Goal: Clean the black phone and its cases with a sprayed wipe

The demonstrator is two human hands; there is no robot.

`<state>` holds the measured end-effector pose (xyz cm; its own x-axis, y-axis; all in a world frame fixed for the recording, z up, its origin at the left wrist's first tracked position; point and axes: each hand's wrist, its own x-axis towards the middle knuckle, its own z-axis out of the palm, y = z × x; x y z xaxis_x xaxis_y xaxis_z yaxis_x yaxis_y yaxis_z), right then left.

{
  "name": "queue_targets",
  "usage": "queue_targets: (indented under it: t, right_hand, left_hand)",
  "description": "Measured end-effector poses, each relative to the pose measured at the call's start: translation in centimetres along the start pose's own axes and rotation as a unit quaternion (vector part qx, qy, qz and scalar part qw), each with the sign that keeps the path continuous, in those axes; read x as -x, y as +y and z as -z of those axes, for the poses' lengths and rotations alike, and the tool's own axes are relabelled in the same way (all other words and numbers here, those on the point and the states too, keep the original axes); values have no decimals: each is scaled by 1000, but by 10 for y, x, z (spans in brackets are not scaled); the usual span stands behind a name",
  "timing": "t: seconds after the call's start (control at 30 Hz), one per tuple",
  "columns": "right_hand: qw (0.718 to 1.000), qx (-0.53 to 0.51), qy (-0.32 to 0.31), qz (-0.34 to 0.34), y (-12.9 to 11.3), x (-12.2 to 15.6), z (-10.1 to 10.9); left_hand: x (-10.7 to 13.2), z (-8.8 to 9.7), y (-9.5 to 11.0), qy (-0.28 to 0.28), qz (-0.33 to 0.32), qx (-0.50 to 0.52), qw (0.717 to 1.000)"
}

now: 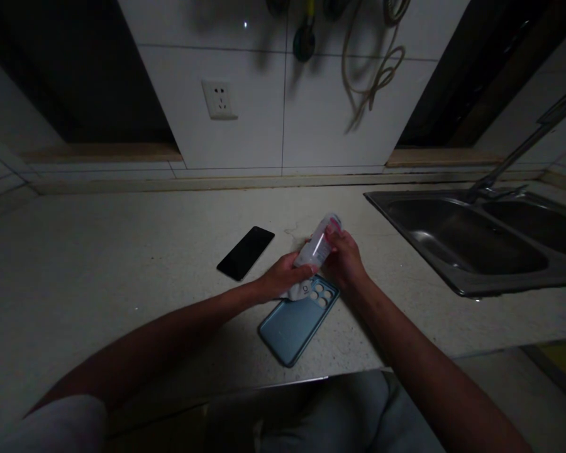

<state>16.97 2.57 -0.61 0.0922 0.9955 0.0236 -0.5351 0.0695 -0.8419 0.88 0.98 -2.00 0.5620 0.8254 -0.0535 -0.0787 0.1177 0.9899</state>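
A translucent bottle (317, 245) with pink on its upper end is tilted between my two hands, above the counter. My left hand (283, 277) is closed around its lower end. A pale grey cloth-like piece (298, 291) with a dark print hangs under those fingers; whether they also grip it is unclear. My right hand (345, 259) grips the bottle's upper end, thumb over the pink part. Below the hands a blue phone case (295, 330) lies with its camera cutouts at the far end. Left of the bottle, a smartphone (246, 253) rests with its dark screen up.
The pale countertop (170, 251) runs back to a tiled wall with a power socket (219, 99). A double steel sink (457, 277) with a faucet (509, 154) is at the right. A looped hose (375, 82) hangs on the wall. The counter's front edge lies close to my body.
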Motion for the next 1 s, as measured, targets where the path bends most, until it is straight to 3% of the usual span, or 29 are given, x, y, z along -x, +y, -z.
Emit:
queue_targets:
  t: [0.27,0.7,0.87,1.0]
  right_hand:
    - [1000,-14,-3,12,-1,0,-3]
    - [999,-48,-10,9,5,-3,1]
    - [990,-108,56,-72,4,-9,10]
    - [983,-147,89,-60,2,-13,15]
  left_hand:
    - [1,3,3,-51,-5,15,999]
    - [3,5,6,-55,15,21,998]
    - [2,1,6,-63,-29,-21,997]
    - [-1,-2,5,-51,-18,11,998]
